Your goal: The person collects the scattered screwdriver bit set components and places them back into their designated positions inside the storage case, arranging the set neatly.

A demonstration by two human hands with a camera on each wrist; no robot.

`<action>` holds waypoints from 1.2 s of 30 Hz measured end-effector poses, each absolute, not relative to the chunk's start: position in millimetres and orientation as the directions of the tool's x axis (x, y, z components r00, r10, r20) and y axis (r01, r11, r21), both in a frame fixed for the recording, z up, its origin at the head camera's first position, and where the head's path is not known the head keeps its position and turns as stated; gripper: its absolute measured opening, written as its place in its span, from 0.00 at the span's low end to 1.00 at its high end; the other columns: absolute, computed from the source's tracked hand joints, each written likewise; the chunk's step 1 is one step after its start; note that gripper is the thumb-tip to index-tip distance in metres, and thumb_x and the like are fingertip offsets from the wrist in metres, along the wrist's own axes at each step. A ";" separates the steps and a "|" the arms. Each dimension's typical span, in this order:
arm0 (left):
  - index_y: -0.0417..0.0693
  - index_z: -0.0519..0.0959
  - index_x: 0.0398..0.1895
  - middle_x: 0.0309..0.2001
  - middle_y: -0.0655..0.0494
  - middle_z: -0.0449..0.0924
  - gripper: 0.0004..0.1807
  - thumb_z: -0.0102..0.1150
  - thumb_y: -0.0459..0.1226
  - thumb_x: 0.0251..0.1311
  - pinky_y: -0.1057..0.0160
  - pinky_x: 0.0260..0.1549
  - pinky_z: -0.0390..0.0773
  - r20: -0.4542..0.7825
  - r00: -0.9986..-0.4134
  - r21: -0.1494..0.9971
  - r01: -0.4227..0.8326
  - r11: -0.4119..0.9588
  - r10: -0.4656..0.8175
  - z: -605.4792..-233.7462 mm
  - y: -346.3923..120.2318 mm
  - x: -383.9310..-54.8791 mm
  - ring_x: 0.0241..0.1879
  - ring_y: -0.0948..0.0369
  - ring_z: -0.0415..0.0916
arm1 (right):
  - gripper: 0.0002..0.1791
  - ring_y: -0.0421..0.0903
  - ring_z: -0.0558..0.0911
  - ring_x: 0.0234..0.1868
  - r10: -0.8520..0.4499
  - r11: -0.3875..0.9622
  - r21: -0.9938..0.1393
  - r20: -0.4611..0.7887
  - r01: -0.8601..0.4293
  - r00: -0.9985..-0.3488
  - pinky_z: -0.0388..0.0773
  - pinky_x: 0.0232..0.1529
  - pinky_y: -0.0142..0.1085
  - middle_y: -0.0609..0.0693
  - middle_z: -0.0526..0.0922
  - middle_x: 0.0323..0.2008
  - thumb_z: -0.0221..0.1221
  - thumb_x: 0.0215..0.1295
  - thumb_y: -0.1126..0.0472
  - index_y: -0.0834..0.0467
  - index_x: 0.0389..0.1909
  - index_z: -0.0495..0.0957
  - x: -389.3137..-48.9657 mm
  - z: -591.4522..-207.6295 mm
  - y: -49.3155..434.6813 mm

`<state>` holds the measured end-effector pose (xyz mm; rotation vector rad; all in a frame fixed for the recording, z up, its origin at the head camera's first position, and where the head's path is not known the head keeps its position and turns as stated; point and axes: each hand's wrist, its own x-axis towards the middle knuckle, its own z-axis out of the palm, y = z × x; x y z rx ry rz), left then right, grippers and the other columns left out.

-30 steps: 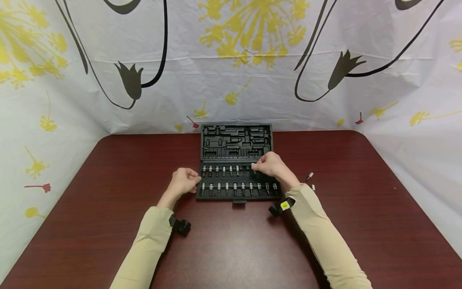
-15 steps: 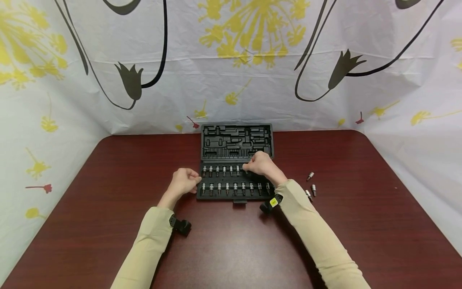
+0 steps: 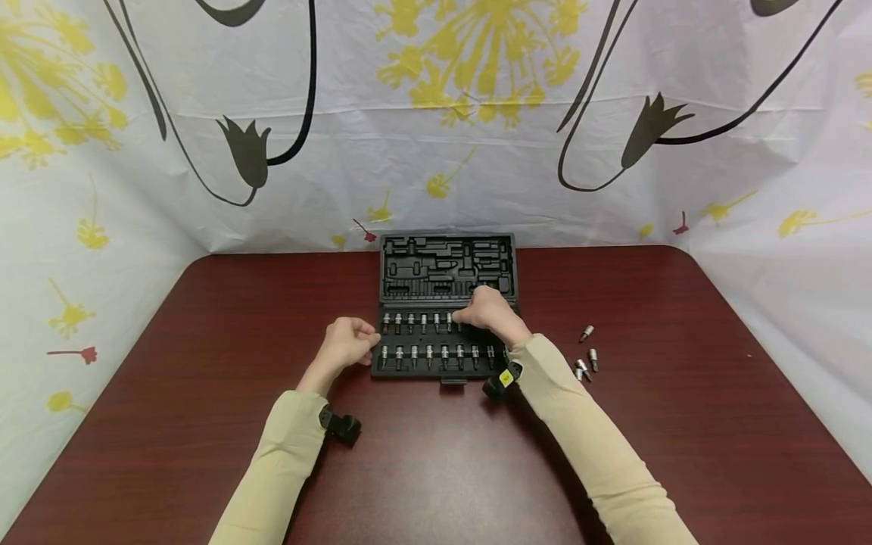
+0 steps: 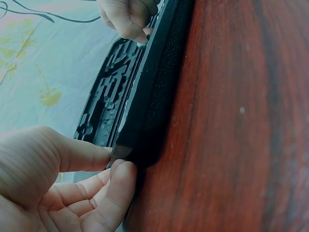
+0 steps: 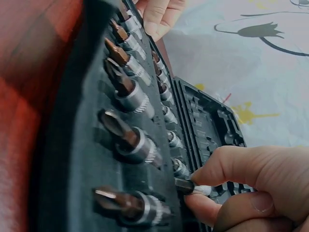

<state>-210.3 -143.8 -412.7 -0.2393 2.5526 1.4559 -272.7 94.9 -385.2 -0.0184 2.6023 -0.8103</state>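
An open black plastic case (image 3: pixel 415 339) holds two rows of silver bit sockets (image 3: pixel 429 356), with bits of several tip shapes. My left hand (image 3: pixel 344 342) pinches the case's left side edge between thumb and fingers, as the left wrist view shows up close. Over the right part of the upper row, my right hand (image 3: pixel 490 309) pinches one bit socket (image 5: pixel 203 190) by its silver end. Its dark bit points toward the lower row, beside the last seated socket (image 5: pixel 180 167) of that row. The hand hides the upper row's right end.
The case's lid (image 3: pixel 446 266), with moulded recesses, stands at the back near the patterned white cloth (image 3: pixel 436 144). Several loose bit sockets (image 3: pixel 593 359) lie on the dark red table (image 3: pixel 436 454) right of the case. A black catch (image 3: pixel 453 381) juts from its front.
My right hand has moved left along the upper row with the bit socket. Its arm uncovers more loose bit sockets and covers the lower row's right end. My left hand stays put.
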 end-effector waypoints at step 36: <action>0.32 0.77 0.38 0.32 0.42 0.81 0.08 0.58 0.31 0.60 0.63 0.19 0.82 -0.238 -0.970 0.820 -0.231 0.523 -0.055 -410.4 -142.3 -208.4 0.17 0.61 0.76 | 0.20 0.47 0.76 0.34 -0.108 0.949 -0.309 -0.520 0.069 -0.847 0.77 0.39 0.40 0.51 0.82 0.30 0.69 0.50 0.47 0.59 0.33 0.81 -300.4 -370.7 103.1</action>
